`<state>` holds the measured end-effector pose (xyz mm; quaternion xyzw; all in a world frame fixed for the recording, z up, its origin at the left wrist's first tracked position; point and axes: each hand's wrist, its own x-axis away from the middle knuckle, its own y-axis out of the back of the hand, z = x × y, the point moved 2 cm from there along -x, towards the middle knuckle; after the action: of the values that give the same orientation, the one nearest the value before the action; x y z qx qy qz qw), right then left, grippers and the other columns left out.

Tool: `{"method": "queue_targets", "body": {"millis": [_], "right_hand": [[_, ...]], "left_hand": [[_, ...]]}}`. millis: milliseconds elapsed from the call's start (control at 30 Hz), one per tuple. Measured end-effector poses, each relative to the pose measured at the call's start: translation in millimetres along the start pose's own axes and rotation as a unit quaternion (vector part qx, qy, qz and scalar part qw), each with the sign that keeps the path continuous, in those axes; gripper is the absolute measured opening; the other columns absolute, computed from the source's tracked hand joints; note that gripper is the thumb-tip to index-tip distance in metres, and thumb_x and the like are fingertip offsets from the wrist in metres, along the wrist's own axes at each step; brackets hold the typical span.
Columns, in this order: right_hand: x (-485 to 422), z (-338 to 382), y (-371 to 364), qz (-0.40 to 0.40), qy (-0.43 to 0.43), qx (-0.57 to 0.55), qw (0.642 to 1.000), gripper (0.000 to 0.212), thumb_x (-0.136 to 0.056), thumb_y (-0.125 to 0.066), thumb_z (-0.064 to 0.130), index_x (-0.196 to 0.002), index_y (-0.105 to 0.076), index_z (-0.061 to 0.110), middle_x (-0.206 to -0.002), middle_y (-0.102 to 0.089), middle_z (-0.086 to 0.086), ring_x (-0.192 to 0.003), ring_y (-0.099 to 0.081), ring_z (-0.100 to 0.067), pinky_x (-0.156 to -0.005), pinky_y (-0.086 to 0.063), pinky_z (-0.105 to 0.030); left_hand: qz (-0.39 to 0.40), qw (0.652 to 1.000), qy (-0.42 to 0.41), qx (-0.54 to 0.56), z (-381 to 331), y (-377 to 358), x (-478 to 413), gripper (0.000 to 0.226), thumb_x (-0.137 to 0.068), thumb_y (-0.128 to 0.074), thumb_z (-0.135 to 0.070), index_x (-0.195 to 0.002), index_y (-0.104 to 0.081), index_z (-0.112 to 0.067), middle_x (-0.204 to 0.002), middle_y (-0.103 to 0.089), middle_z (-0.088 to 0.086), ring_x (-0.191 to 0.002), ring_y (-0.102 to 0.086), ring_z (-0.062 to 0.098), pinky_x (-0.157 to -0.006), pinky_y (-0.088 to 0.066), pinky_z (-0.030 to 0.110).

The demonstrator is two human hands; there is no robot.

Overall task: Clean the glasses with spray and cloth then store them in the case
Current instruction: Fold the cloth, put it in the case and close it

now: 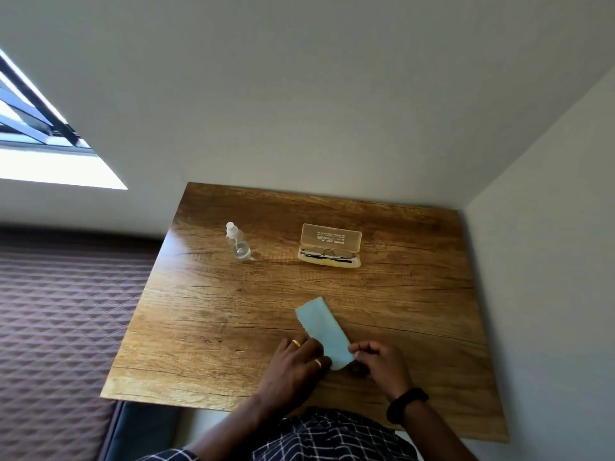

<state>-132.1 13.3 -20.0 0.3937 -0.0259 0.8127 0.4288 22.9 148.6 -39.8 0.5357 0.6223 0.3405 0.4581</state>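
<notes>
- Wood makes up the table [206,311], which is brown and sits in a corner between two pale walls [332,94].
- To the left, a window [40,134] lets in bright light, and a brown quilted bed cover [60,311] lies beside the table.
- On the far side of the table stands a small clear spray bottle [237,242] with a white top.
- To the right of the bottle, well apart from it, sits a pale yellow glasses case [330,247] with its lid open.
- The glasses [327,253] lie folded inside the bottom half of the case.
- Near the front edge lies a light blue cloth [324,331], folded into a long strip and flat on the table.
- The left hand [299,361] rests on the near left side of the cloth, with its fingers close together and pressing down.
- Two rings [296,343] show on that hand.
- The right hand [379,362] pinches the near right corner of the cloth between thumb and fingertip.
- A black band [406,404] goes round the right wrist.
- At the bottom is a dark checked shirt [326,437].
</notes>
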Motion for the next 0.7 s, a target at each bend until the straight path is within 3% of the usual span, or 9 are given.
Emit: {"method": "queue_targets", "body": {"millis": [100,167,367,433,500,567,700], "right_hand": [[8.7,-6.1,0.5,0.032,0.004,0.025,0.999,0.018,-0.087,-0.065,0.003,-0.084,-0.076,0.018,-0.09,-0.075,0.0,-0.081,-0.072,-0.018,-0.063,-0.054,-0.023],[10.3,-5.3,0.7,0.06,0.004,0.038,0.997,0.018,-0.088,-0.065,0.004,-0.085,-0.076,0.018,-0.089,-0.076,-0.001,-0.079,-0.073,-0.018,-0.068,-0.058,-0.027],[0.5,25.1,-4.3,0.117,0.03,0.05,0.991,0.024,-0.088,-0.06,-0.005,-0.091,-0.073,0.015,-0.09,-0.076,-0.009,-0.075,-0.072,-0.017,-0.067,-0.058,-0.025],[-9.0,35.6,-8.0,0.115,0.051,0.071,0.989,0.023,-0.085,-0.065,-0.003,-0.09,-0.073,0.018,-0.088,-0.076,-0.008,-0.078,-0.072,-0.022,-0.077,-0.06,-0.035],[-18.7,45.3,-12.3,0.11,0.067,0.095,0.987,0.021,-0.083,-0.069,0.001,-0.089,-0.073,0.021,-0.085,-0.076,-0.006,-0.081,-0.072,-0.022,-0.081,-0.06,-0.038],[-27.6,55.0,-17.0,0.106,0.083,0.118,0.984,0.021,-0.081,-0.073,0.004,-0.088,-0.073,0.024,-0.089,-0.075,-0.001,-0.085,-0.071,-0.017,-0.081,-0.059,-0.035],[-41.0,67.9,-26.7,0.086,0.108,0.153,0.978,0.023,-0.081,-0.074,0.006,-0.083,-0.07,0.028,-0.093,-0.071,0.008,-0.091,-0.067,-0.009,-0.077,-0.058,-0.027]], "left_hand": [[0.012,1.0,0.004,0.028,-0.7,0.7,11.6,0.026,-0.093,-0.055,-0.037,-0.11,-0.073,-0.029,-0.104,-0.068,-0.003,-0.087,-0.066,0.014,-0.065,-0.057,0.027],[0.016,0.998,0.019,0.062,-1.2,3.2,15.8,0.024,-0.092,-0.059,-0.034,-0.11,-0.073,-0.027,-0.105,-0.068,-0.003,-0.084,-0.066,0.012,-0.065,-0.058,0.024],[0.004,0.976,0.149,0.161,14.9,8.0,12.8,0.019,-0.096,-0.059,-0.031,-0.11,-0.07,-0.023,-0.11,-0.066,-0.007,-0.085,-0.065,0.005,-0.07,-0.055,0.013],[-0.005,0.957,0.216,0.193,23.7,6.9,7.9,0.019,-0.096,-0.062,-0.03,-0.11,-0.072,-0.022,-0.108,-0.063,-0.013,-0.086,-0.063,0.002,-0.071,-0.05,0.009],[-0.008,0.937,0.272,0.219,31.4,7.5,1.6,0.018,-0.096,-0.064,-0.03,-0.109,-0.073,-0.022,-0.103,-0.061,-0.016,-0.085,-0.062,0.002,-0.07,-0.052,0.016],[-0.009,0.927,0.3,0.225,37.8,8.4,-5.0,0.018,-0.095,-0.065,-0.029,-0.109,-0.073,-0.02,-0.105,-0.064,-0.012,-0.087,-0.063,0.005,-0.071,-0.054,0.019],[-0.012,0.911,0.344,0.227,49.9,9.2,-15.5,0.018,-0.096,-0.066,-0.029,-0.109,-0.073,-0.019,-0.103,-0.063,-0.011,-0.09,-0.059,0.003,-0.07,-0.04,0.004]]}}
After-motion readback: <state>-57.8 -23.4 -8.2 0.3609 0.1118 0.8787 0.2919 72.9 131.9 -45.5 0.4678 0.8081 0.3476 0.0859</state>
